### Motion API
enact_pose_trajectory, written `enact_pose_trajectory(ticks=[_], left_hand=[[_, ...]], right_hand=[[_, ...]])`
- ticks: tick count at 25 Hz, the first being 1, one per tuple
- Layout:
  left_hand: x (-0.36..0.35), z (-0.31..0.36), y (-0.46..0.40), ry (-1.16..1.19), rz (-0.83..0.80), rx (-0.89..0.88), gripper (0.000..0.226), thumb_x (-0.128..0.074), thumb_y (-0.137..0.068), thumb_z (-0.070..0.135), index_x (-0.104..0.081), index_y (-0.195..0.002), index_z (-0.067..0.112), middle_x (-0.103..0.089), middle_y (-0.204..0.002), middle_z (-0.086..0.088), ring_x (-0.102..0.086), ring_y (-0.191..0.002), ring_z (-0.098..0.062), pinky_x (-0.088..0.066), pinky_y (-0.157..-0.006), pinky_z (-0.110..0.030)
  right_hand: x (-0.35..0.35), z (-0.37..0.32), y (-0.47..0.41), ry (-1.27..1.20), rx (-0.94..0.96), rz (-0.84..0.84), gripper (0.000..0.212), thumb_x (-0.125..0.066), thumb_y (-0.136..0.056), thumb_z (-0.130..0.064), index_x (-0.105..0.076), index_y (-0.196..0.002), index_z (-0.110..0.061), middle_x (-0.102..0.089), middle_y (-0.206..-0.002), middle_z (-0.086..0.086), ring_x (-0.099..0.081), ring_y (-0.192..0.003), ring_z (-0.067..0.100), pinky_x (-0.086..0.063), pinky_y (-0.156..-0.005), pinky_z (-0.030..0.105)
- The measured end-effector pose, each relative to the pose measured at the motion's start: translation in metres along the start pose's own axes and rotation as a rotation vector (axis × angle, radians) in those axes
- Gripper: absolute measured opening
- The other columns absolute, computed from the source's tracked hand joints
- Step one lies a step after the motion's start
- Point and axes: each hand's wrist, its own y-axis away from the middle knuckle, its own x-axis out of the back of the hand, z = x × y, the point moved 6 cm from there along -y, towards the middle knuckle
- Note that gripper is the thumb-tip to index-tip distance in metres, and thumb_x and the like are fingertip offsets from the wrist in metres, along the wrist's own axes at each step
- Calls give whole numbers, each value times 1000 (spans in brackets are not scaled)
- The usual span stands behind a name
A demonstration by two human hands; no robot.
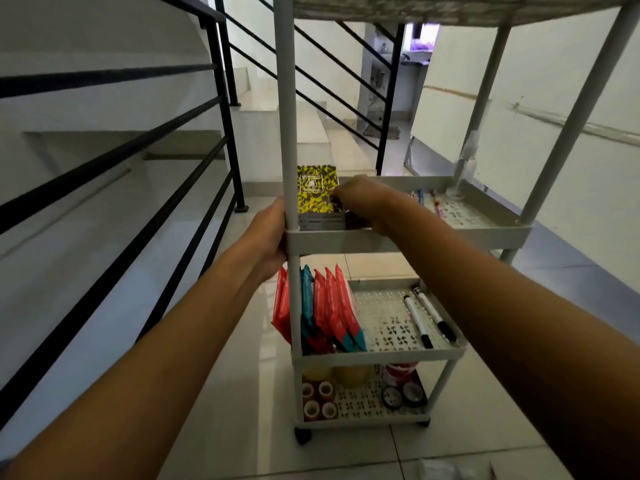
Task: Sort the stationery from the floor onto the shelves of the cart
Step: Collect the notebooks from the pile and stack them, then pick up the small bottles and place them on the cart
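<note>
**At the cart by the stairs**

A white tiled floor (221, 393) runs under me, with a black stair railing (114, 161) on my left and white steps rising behind it. A pale wall stands off to the right.

The grey cart (374, 242) stands in front of me, its shelves perforated. My left hand (268, 237) is wrapped around the near left post, at the corner of the shelf where I am working, fingers curled round the post. My right hand (360, 197) reaches over that shelf's front rim, fingers bent down onto a dark item at the shelf's left end; I cannot tell what that item is, nor quite how the fingers close on it. Just left of those fingers a yellow-and-black notebook (317, 192) stands upright in the shelf's left corner. Further right on the same shelf lie a few pens (424, 199), near the back.

One shelf down, red and teal packets (329, 313) stand on edge in a row at the left, and two white markers (427, 317) with black caps lie side by side at the right. On the bottom shelf, brown tape rolls (318, 400) sit clustered at the left, two black tape rolls (403, 396) lie toward the right, and yellow rolls and a red one sit behind them.
</note>
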Motion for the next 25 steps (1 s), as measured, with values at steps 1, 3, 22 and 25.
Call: enact_pose_trajectory(ticks=[1,3,22,25], left_hand=[[0,0,0,-13,-17,7,28,-49,-94,39,-66,-85,20,-70,-69,3,-62,-60,-13,-50,-56,-23],[2,-2,0,-19,-47,27,35,-47,-95,46,-67,-101,18,-70,-84,-1,-64,-69,-15,-54,-59,-25],[-36,-371,173,-338,-116,264,20,-46,-99,14,-64,-91,18,-70,-100,-4,-65,-91,-20,-50,-80,-31],[-52,-426,193,-405,-206,362,17,-49,-98,14,-66,-95,17,-71,-96,-2,-66,-87,-18,-50,-78,-30]], right_hand=[[1,0,1,-9,8,11,19,-38,-100,-10,-53,-90,-5,-49,-86,13,-51,-79,23,-44,-66,32],[4,1,5,-24,47,30,18,-43,-99,-16,-53,-90,-5,-51,-89,14,-53,-79,23,-48,-67,32],[-33,451,180,260,-132,239,14,-62,-89,-19,-70,-100,-17,-70,-98,1,-63,-90,14,-43,-75,21],[-33,537,163,503,-221,119,29,-55,-93,-17,-61,-122,-13,-61,-125,9,-54,-115,25,-39,-90,26]])
